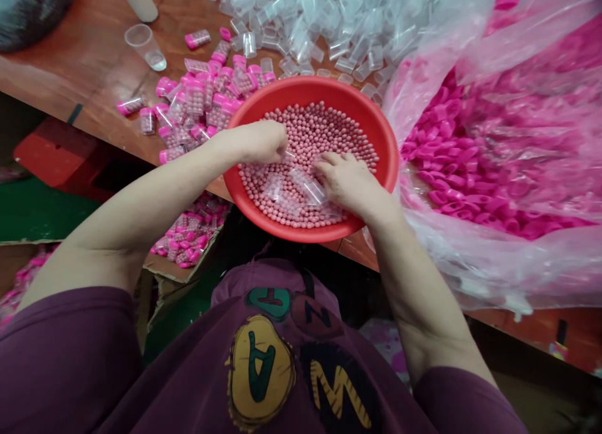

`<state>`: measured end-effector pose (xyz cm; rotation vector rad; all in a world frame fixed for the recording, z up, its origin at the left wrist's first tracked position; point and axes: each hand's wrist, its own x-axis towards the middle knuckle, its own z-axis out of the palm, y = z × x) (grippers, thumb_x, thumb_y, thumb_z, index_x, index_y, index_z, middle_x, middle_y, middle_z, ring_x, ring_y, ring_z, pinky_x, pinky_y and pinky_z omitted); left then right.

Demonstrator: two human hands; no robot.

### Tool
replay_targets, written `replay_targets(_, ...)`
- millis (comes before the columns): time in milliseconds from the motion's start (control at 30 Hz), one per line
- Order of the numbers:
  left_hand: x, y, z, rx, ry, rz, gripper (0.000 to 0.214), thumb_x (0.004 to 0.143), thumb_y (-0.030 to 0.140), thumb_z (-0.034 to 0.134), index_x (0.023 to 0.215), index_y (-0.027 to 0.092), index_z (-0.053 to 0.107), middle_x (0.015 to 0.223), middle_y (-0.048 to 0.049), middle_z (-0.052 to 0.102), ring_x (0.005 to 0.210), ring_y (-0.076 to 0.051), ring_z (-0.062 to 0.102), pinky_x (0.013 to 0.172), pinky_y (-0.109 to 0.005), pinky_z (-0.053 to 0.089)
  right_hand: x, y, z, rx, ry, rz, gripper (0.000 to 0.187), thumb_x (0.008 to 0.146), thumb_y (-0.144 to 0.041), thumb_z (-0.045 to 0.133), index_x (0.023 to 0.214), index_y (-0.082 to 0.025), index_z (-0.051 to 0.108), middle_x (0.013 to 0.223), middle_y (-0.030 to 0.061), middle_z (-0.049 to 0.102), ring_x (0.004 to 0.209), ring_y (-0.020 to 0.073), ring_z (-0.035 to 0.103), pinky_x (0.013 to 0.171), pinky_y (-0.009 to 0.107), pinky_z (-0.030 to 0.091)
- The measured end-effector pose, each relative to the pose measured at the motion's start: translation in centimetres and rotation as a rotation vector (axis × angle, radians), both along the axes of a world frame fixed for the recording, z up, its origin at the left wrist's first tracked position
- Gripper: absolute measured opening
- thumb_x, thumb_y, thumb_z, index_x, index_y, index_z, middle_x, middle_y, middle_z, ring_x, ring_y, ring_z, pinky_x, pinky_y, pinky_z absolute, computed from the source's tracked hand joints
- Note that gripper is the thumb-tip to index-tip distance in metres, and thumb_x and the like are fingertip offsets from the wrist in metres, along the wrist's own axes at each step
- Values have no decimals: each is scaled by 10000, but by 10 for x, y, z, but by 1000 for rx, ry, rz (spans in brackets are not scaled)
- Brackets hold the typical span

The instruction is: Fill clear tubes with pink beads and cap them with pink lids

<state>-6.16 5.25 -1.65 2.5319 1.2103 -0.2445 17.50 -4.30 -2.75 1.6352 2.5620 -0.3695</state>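
A red basin (390, 145) holds a bed of small pink beads (324, 123). My left hand (266, 140) reaches in from the left, fingers curled downward; a clear edge shows at its fingertips, seemingly a small plastic tube, mostly hidden. Over the basin's right part, my right hand (348, 182) has its fingers bent close to the beads around what looks like a clear tube, largely covered by the fingers. Between and below the hands, several clear plastic tubes (308, 186) lie on the beads.
Left of the basin, bead-filled tubes with pink caps (195, 98) are piled on the wooden table (89, 58). Empty clear tubes (301, 20) heap behind. A plastic bag of pink caps (451, 145) lies right. A clear cup (145, 45) stands back left. Below sits a carton of filled tubes (188, 236).
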Motion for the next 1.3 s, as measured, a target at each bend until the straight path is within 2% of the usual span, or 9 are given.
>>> replay_targets(233,38,-16,8,226,182,-55,513,1092,36,373,1311,-15,834,1323,-286,778,1303,-365,759,1145,-417,551,6,-41,17,19,194,10,443,1182,-224,477,1449,-139,821,1449,220,818,1355,427,699,1118,613,556)
replay_targets(433,78,-1,-25,177,216,-165,518,1078,43,397,1341,19,843,1276,-259,806,1230,-333,799,1045,-363,581,106,-68,-10,446,596,-383,328,1128,-322,588,1249,-216,873,1253,139,895,1190,333,821,1107,512,636)
replay_targets(567,98,9,-42,-39,41,-2,259,909,31,633,950,136,866,927,-111,783,1021,-298,781,941,-362,570,181,-48,-45,444,477,-835,361,1055,-246,564,1213,-177,880,1201,185,896,1131,373,844,1061,538,667)
replay_targets(667,96,7,-41,-386,-342,261,178,854,77,761,716,188,756,704,-21,652,808,-227,687,888,-372,555,206,-21,-70,303,263,-930,370,1036,-191,566,1265,-141,851,1350,254,846,1313,437,793,1191,608,601)
replay_targets(800,84,-8,-19,-738,-886,414,113,767,91,895,815,167,827,873,-39,778,952,-207,739,1062,-397,567,206,3,-98,291,210,-969,55,937,-147,711,972,-172,745,1355,311,785,1199,424,775,1096,596,573)
replay_targets(933,75,-27,4,-886,-1152,454,197,712,46,897,875,143,847,974,-40,821,1010,-173,761,1076,-358,577,206,7,-108,479,398,-1000,393,789,-89,801,740,-314,482,907,94,710,926,266,639,970,476,510)
replay_targets(1033,68,-44,10,-966,-1330,480,265,738,32,889,978,139,863,1000,-24,827,970,-141,776,1049,-320,605,209,4,-96,602,452,-975,411,802,-71,798,774,-338,486,774,23,593,940,299,599,1020,523,465)
replay_targets(1133,61,-58,7,-1085,-1467,492,286,810,28,864,1070,145,848,1022,-19,831,966,-150,820,1041,-326,647,199,-1,-72,746,487,-927,340,862,-114,831,845,-318,559,896,94,701,1068,350,664,1103,586,430)
replay_targets(1300,57,-66,-1,-1217,-1522,590,143,1021,156,811,1159,157,769,976,-39,830,913,-190,867,956,-345,698,138,-2,-30,588,1182,-706,243,1019,-469,813,1062,-333,615,749,-29,629,585,198,568,625,392,445)
